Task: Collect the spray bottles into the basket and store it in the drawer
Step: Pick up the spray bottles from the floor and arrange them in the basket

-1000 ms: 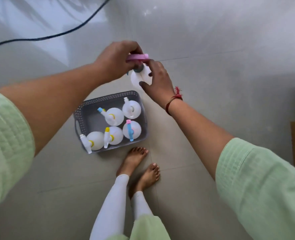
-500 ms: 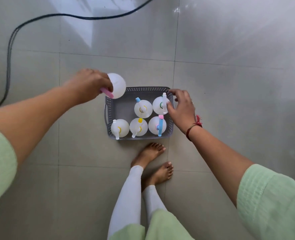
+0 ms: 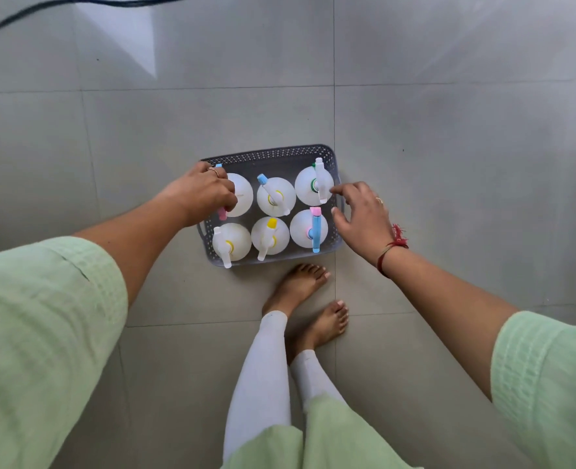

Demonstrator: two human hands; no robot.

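The grey perforated plastic basket [image 3: 335, 157] runs left-right between the hands: left hand [image 3: 201, 194] grips the pink-triggered white spray bottle [image 3: 242, 194] at its far-left corner, right hand [image 3: 359, 216] hovers open at its right rim.

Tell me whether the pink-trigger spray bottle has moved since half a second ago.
Yes. The pink-trigger spray bottle, held by the left hand, went from outside the grey basket's far-left corner down into its empty back-left slot.

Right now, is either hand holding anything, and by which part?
The left hand grips the pink-triggered spray bottle by its spray head, inside the grey basket. The right hand is open at the basket's right rim, holding nothing.
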